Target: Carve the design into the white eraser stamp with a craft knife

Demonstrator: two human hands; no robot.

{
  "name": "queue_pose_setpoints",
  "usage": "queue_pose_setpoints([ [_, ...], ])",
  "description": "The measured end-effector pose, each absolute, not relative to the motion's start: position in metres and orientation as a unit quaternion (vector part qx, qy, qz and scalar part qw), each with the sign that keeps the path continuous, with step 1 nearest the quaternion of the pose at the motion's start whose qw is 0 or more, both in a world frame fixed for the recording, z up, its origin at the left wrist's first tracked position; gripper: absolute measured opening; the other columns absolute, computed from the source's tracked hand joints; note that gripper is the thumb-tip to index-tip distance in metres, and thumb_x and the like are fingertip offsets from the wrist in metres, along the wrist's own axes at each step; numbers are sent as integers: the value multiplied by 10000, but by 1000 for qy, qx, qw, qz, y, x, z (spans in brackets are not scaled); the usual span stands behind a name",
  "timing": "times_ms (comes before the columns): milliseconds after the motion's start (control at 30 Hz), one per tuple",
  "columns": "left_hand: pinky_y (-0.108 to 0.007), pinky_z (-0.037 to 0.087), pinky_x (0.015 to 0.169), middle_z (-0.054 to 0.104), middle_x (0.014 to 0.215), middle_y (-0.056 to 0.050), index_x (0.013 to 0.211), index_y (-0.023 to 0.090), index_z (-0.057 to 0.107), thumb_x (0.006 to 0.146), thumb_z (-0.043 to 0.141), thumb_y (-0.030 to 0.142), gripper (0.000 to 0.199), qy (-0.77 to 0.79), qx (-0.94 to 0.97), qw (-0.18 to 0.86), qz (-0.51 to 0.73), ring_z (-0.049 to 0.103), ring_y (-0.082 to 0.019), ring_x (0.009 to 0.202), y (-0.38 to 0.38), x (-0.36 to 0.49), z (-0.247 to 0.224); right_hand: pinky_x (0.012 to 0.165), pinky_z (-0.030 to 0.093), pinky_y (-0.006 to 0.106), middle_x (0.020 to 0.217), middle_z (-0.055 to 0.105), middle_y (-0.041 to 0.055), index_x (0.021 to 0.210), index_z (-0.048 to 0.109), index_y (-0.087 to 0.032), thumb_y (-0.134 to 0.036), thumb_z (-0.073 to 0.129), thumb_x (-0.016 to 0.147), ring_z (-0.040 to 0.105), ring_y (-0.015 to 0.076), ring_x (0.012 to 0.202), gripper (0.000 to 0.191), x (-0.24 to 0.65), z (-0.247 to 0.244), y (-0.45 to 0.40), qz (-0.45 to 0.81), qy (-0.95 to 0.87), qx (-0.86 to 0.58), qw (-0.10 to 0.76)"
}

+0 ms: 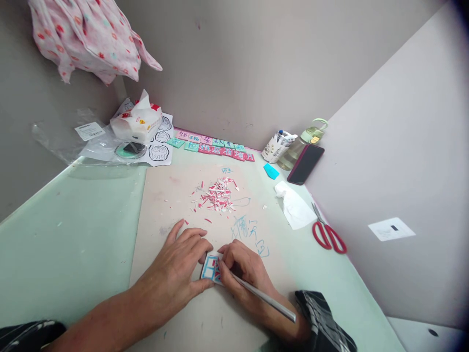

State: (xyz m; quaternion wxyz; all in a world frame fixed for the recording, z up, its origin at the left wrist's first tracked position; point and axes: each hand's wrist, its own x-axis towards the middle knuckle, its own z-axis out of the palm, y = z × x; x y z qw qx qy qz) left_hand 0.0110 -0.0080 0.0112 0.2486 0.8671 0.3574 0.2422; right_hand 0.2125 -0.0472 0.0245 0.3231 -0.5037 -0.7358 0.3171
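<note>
A small white tile [208, 268] marked with blue lines lies on the beige board [157, 195], with red showing where its white surface is cut away. My left hand [186, 256] holds the tile's left side between thumb and index finger, its other fingers spread on the board. In my right hand [244, 269] is a slim silver craft knife [269, 298], gripped like a pen. Its tip is hidden behind my fingers, over the tile's right part. Beyond my hands sits a pile of red and white shavings [218, 194].
Pink and green tiles with characters [227, 150] line the back wall. Left of them are a tissue pack [137, 122] and printed sheets [160, 152]. At right are a pen cup [276, 147], bottle [293, 152], phone [306, 164], crumpled tissue [295, 208] and red-handled scissors [330, 238].
</note>
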Motion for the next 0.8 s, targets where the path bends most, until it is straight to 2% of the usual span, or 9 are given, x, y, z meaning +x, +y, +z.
queue_pose_setpoints([
  [600, -677, 225, 1186, 653, 953, 7, 914, 230, 513, 779, 811, 120, 345, 353, 868, 256, 238, 579, -307, 1239, -7, 10, 14, 676, 421, 290, 812, 572, 17, 773, 418, -245, -146, 528, 968, 549, 178, 776, 244, 210, 30, -46, 328, -765, -448, 326],
  [800, -683, 207, 1184, 625, 918, 17, 951, 221, 519, 746, 850, 95, 409, 361, 868, 252, 230, 581, -308, 1233, -8, 10, 14, 618, 381, 280, 730, 513, -17, 724, 398, -240, -185, 545, 947, 466, 147, 662, 273, 213, 31, -47, 326, -709, -516, 353],
])
